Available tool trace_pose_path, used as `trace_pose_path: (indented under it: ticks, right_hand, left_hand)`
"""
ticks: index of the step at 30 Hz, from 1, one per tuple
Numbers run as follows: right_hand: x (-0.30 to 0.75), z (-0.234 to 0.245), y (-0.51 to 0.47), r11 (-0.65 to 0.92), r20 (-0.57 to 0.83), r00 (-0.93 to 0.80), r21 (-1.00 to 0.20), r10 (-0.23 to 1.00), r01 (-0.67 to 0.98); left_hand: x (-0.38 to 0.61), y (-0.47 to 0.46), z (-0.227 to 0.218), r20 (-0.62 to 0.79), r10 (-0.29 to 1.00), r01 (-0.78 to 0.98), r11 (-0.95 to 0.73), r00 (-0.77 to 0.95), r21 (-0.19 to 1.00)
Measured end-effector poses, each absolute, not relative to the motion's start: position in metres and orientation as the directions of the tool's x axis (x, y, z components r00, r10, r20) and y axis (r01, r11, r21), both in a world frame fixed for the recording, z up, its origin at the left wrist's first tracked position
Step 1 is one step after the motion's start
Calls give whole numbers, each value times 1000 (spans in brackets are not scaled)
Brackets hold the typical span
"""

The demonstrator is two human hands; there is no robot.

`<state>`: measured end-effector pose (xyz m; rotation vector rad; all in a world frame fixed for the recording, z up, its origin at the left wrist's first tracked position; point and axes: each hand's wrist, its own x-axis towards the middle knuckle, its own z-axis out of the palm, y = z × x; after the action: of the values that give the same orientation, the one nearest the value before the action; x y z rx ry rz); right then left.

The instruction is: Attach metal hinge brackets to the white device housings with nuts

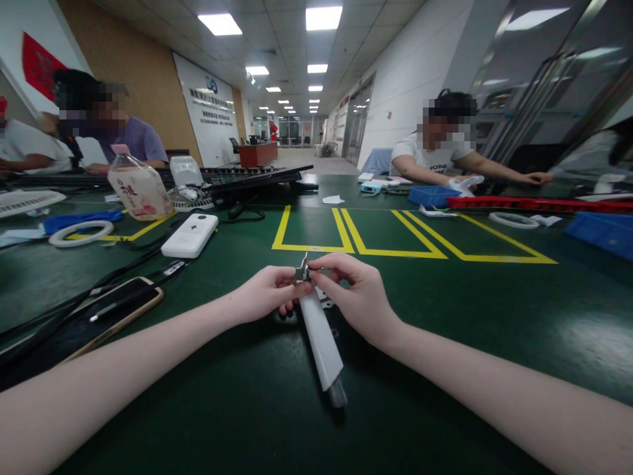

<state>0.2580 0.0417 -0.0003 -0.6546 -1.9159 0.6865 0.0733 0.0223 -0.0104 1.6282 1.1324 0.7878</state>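
Both my hands meet over the green table, pinching a small metal piece [302, 269] between the fingertips. My left hand [270, 290] is closed on its left side, and my right hand [353, 287] is closed on its right side. Below the fingers a long white bar-shaped part [320, 336] slants toward me, with a dark grey, translucent-looking end [338, 394]. Whether the metal piece is joined to the white part I cannot tell, since my fingers cover that spot. Small bits of metal show beside the white part, under my right hand.
To the left lie a phone [119, 310], a white power bank [190, 235], black cables and a drink bottle [141, 185]. Yellow tape outlines [316, 249] mark the table ahead. Blue trays [603, 232] stand right. Co-workers [440, 145] sit across the table.
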Motion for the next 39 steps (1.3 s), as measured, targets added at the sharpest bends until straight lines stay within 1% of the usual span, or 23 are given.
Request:
trace_pose_path:
  ticks: [4, 8, 13, 16, 18, 24, 30, 39]
  right_hand:
    - [258, -2, 43, 701, 609, -387, -694, 693, 163]
    - [258, -2, 43, 677, 584, -387, -716, 714, 168]
    - [258, -3, 44, 653, 566, -403, -750, 719, 111]
    - [259, -2, 44, 629, 541, -413, -770, 733, 108]
    - [259, -2, 45, 636, 535, -435, -762, 724, 122]
    - [259, 0, 46, 695, 579, -455, -707, 676, 132]
    - [258, -3, 48, 676, 544, -473, -719, 693, 164]
    - [258, -4, 51, 645, 512, -492, -751, 704, 141]
  left_hand:
    - [73, 22, -10, -12, 936, 314, -106, 353, 944]
    - [72, 22, -10, -14, 935, 333, -112, 355, 936]
    - [73, 21, -9, -27, 937, 325, -93, 348, 941]
    - [73, 21, -9, -26, 936, 309, -89, 351, 947]
    - [72, 21, -9, -31, 933, 302, -85, 359, 949]
    - [73, 22, -10, -17, 931, 293, -97, 365, 951]
    - [73, 21, -9, -22, 932, 303, -95, 363, 948]
    - [72, 22, -11, -16, 932, 307, -103, 362, 946]
